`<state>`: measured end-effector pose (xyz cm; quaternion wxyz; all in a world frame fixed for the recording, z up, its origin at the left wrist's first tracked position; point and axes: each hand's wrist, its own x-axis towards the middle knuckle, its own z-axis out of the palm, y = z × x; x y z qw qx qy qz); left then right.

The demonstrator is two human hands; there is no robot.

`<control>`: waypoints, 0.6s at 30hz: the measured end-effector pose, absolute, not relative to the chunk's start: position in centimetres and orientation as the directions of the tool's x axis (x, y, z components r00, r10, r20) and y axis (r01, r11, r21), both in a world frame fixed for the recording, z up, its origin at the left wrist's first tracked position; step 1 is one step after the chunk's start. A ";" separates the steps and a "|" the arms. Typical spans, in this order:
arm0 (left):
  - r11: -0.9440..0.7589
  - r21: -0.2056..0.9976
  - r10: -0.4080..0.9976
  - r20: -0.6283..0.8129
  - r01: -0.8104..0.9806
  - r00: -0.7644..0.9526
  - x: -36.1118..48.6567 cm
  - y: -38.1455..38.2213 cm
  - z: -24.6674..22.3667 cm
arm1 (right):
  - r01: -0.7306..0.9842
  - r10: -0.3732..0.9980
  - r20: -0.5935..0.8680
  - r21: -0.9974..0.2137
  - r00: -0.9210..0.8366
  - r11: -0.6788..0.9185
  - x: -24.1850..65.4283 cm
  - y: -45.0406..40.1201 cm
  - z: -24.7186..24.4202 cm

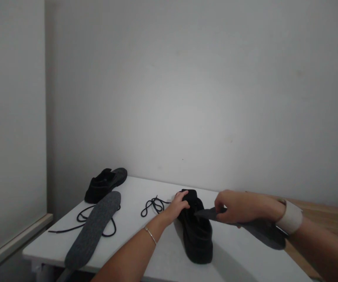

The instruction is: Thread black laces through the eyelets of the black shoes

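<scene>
Step in hand, as judged: fitting an insole into a shoe, at the entry stage.

Near shoe (198, 244): right of centre in the lower frame, sole down on the white table (141, 188), heel toward the bottom edge, toe toward the wall. Left hand (178, 204) on its upper, by the tongue. Thumb and forefinger a little apart, at the edge of the opening; remaining fingers hidden, so cannot tell whether they pinch the shoe or only steady it.

Right hand (233, 205), right of the shoe: fingers and thumb pinching the grey insole (266, 232) partway along. Insole slanted, its narrow-looking tip at the shoe's opening, its broad end toward the lower right, below the wrist. Cannot tell whether the tip is inside or just above the opening.

Next move, as judged: keep the opening wide, lower the tip and slide it forward to the toe, then press the back end down at the heel. Risk: the insole folding or catching on the tongue.

Elsewhere: second insole (94, 231) flat at lower left, across a black lace (110, 234); second shoe (97, 190) behind it; another lace (149, 205) looped left of the near shoe.
</scene>
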<state>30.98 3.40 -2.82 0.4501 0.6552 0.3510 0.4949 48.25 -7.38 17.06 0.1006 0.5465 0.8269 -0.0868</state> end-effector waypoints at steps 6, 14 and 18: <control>-0.292 0.950 0.907 0.311 -0.107 0.286 30.9 3.5 -3.1 | 0.830 0.847 -0.128 0.170 -0.516 0.531 44.6 -5.6 13.4; -0.260 0.949 0.901 0.304 -0.177 0.310 30.6 3.9 -3.4 | 0.873 0.886 0.054 0.205 -0.461 0.442 41.6 -1.5 6.6; -0.226 0.954 0.901 0.282 -0.197 0.329 30.6 4.0 -3.5 | 0.900 0.907 0.069 0.176 -0.415 0.398 41.9 -0.4 5.2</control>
